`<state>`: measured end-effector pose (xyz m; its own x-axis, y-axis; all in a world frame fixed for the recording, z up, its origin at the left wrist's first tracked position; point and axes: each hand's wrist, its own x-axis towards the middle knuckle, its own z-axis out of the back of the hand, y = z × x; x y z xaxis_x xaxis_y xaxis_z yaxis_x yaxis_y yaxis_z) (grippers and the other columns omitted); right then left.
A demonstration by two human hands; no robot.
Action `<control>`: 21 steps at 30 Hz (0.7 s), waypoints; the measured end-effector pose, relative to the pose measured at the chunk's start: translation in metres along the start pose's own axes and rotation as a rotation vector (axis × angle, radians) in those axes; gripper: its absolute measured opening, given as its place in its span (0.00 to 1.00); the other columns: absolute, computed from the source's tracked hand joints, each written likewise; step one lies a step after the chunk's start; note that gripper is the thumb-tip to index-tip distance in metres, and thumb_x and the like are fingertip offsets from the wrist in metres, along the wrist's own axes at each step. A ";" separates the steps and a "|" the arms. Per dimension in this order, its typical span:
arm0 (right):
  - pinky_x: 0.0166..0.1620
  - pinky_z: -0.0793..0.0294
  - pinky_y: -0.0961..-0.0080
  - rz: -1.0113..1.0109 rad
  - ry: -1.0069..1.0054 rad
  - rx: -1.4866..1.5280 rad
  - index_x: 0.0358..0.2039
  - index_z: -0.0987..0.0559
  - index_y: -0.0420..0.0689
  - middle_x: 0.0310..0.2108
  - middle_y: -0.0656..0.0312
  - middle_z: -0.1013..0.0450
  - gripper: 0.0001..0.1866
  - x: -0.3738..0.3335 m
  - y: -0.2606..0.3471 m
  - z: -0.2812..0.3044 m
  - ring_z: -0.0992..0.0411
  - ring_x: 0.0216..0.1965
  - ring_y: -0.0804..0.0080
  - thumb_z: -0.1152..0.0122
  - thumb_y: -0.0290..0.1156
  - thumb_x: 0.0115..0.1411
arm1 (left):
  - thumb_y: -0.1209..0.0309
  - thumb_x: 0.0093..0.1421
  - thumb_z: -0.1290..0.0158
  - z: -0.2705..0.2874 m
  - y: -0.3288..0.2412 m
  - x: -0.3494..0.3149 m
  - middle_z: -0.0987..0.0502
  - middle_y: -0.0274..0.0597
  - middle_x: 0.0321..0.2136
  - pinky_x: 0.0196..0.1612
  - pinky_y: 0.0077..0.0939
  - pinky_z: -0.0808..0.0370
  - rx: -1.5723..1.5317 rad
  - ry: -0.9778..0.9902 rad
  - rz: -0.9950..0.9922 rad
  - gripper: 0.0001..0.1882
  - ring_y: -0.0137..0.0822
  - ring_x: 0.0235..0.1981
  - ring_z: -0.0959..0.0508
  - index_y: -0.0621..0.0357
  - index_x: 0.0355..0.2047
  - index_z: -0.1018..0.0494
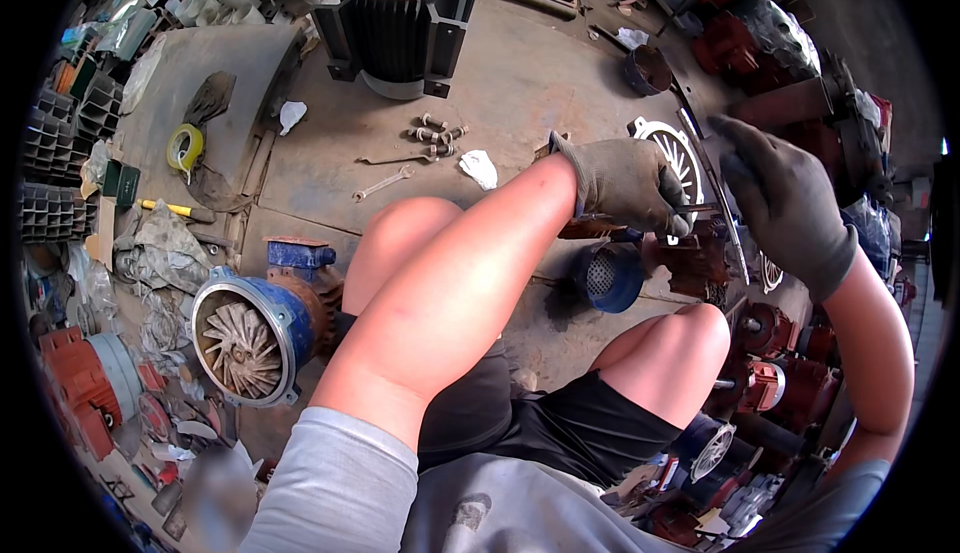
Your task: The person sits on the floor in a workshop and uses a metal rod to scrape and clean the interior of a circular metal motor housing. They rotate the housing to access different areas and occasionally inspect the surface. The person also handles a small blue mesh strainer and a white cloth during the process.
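My left hand (635, 188), in a grey work glove, is closed with its fingertips round a short metal rod (700, 208) whose end sticks out to the right. Beyond the fingers, a pale round cover with radial slots (683, 153) shows in part. A long narrow metal edge (728, 215) slants down between my two hands. To the right of that edge, my gloved right hand (795, 198) is raised with its fingers stretched out and apart, holding nothing I can see. Below my left hand, a blue round housing with a perforated face (608, 278) rests on the floor.
A large finned motor (405, 38) stands ahead. A blue-rimmed motor with an exposed fan (245, 338) lies at my left. Several bolts (435, 133), an open-end wrench (383, 183), yellow tape (184, 147) and a yellow-handled hammer (175, 209) lie about. Red motors (765, 385) crowd the right side.
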<state>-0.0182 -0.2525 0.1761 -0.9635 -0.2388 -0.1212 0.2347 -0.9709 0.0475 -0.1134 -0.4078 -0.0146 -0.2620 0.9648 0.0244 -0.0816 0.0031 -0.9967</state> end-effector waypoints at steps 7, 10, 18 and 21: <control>0.73 0.22 0.52 0.648 0.022 -0.613 0.53 0.07 0.59 0.68 0.69 0.23 0.18 -0.004 -0.008 0.008 0.30 0.75 0.61 0.24 0.35 0.62 | 0.64 0.65 0.24 -0.001 0.004 0.002 0.07 0.36 0.35 0.43 0.28 0.18 -0.219 0.036 0.044 0.11 0.22 0.36 0.15 0.54 0.44 0.06; 0.70 0.20 0.54 0.733 0.017 -0.680 0.51 0.07 0.59 0.62 0.67 0.19 0.17 0.004 -0.007 0.009 0.26 0.72 0.60 0.24 0.36 0.61 | 0.69 0.64 0.24 0.004 -0.009 -0.004 0.07 0.34 0.36 0.45 0.28 0.17 -0.045 0.001 0.081 0.10 0.23 0.38 0.14 0.56 0.45 0.07; 0.45 0.19 0.40 -0.233 0.647 0.029 0.53 0.12 0.36 0.26 0.41 0.21 0.34 0.018 0.010 -0.001 0.16 0.32 0.42 0.52 0.57 0.86 | 0.70 0.64 0.26 0.001 0.001 0.003 0.06 0.38 0.41 0.49 0.29 0.16 0.002 -0.008 0.024 0.12 0.27 0.40 0.12 0.54 0.47 0.07; 0.49 0.19 0.44 -0.439 0.602 0.105 0.63 0.15 0.41 0.34 0.45 0.17 0.25 0.013 0.014 0.005 0.15 0.40 0.43 0.44 0.49 0.84 | 0.67 0.65 0.25 0.004 -0.021 -0.008 0.07 0.40 0.36 0.46 0.29 0.17 0.099 -0.019 0.065 0.09 0.26 0.38 0.12 0.54 0.44 0.06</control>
<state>-0.0277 -0.2691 0.1800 -0.7216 0.1727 -0.6704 -0.1974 -0.9795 -0.0399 -0.1130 -0.4168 0.0067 -0.2880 0.9569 -0.0380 -0.1581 -0.0867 -0.9836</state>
